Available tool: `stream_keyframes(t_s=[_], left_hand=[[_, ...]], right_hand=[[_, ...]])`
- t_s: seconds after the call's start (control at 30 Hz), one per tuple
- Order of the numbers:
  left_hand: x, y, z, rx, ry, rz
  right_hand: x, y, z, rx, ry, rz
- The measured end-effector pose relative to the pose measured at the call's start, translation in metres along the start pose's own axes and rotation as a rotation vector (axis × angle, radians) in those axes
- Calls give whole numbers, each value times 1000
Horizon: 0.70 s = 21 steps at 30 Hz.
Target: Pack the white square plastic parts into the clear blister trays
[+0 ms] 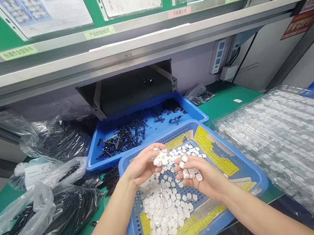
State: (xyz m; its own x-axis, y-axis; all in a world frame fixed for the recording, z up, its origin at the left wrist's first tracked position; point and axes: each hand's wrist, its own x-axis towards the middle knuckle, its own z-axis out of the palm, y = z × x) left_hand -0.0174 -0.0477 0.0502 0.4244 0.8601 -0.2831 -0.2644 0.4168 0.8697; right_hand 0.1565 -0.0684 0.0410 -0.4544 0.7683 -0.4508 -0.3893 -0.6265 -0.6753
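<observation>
A blue perforated tray (251, 176) with yellow tape patches sits in front of me, holding several small white square parts (164, 205). My left hand (143, 165) hovers over the tray with fingers curled around a few of those white parts. My right hand (201, 179) is cupped palm up beside it, with several white parts lying against its fingers. The fingertips of both hands nearly meet above the tray's middle.
A second blue tray (101, 134) behind holds black plastic pieces below a dark chute (132, 88). Clear bags of black parts (46, 220) lie at the left. Stacked transparent blister trays (290, 142) fill the right. The bench top (224, 101) is green.
</observation>
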Motion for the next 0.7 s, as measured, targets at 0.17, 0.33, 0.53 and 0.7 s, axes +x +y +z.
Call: stream_keyframes(t_s=[0.17,0.33,0.53,0.7], left_hand=[[-2,0,1,50,-57,-42],[-3,-3,5,154,-141,-95],[-4,-4,11,211,-164,-107],[0,-7,5,105,-130,-75]], right_hand=[[5,4,2,-97,94,-97],[8,6,3,-329,121,-160],[9,6,3,-480,155,-240],[11,5,-4,-199,193,-348]])
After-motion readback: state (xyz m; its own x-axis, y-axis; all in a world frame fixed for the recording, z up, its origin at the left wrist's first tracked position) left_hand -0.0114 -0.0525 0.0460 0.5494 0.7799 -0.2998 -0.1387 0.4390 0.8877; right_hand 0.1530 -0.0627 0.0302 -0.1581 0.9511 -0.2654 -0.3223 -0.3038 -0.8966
